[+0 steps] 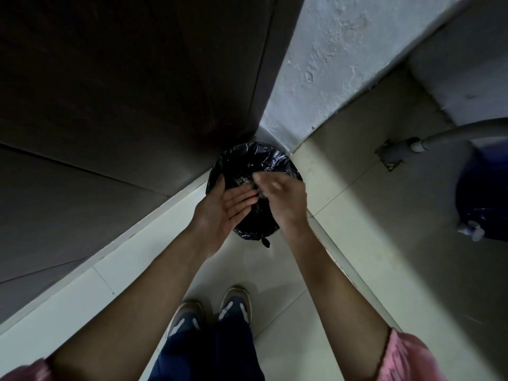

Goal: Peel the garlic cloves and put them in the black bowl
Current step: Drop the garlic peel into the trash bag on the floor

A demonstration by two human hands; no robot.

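Both hands are hovering over a bin lined with a black bag (255, 160): left hand (220, 213) flat, palm up; right hand (283, 199) loosely spread, both holding nothing.

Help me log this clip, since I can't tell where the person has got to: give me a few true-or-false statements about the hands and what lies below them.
1. Both hands are held over a bin lined with a black bag. True.
2. The left hand grips a garlic clove. False: its palm faces up with the fingers straight, and no clove shows in it.
3. The right hand is beside the left, above the same bin. True.
4. The bin stands on a table. False: it stands on the tiled floor, in a corner by the wall.
5. The person is barefoot. False: shoes show below the arms.
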